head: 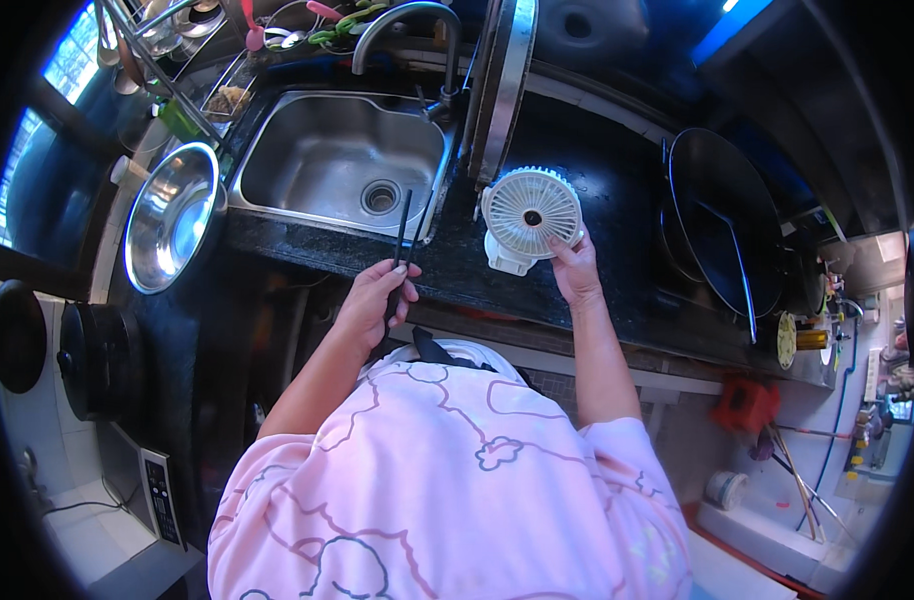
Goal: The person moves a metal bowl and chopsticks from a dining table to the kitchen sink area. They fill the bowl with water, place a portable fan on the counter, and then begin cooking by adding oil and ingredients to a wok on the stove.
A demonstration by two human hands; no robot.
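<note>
My left hand (379, 298) is closed around a pair of dark chopsticks (402, 232), whose thin ends point up toward the sink. In my right hand (576, 264) is a small white electric fan (532, 213), gripped at the lower right of its round grille with the thumb on the front. The fan's white base (508, 257) hangs at its lower left, over the dark countertop (457, 268). Whether the base touches the counter, I cannot tell. Just beyond the chopsticks lies the stainless steel sink (329, 165) with its drain (381, 197).
A curved faucet (452, 52) rises behind the sink. Left of it a shiny metal basin (173, 217) leans on edge. Upright boards (505, 90) stand behind the fan. A large black wok (727, 225) sits to the right. At far left are a black pot (100, 361) and a microwave oven (145, 480).
</note>
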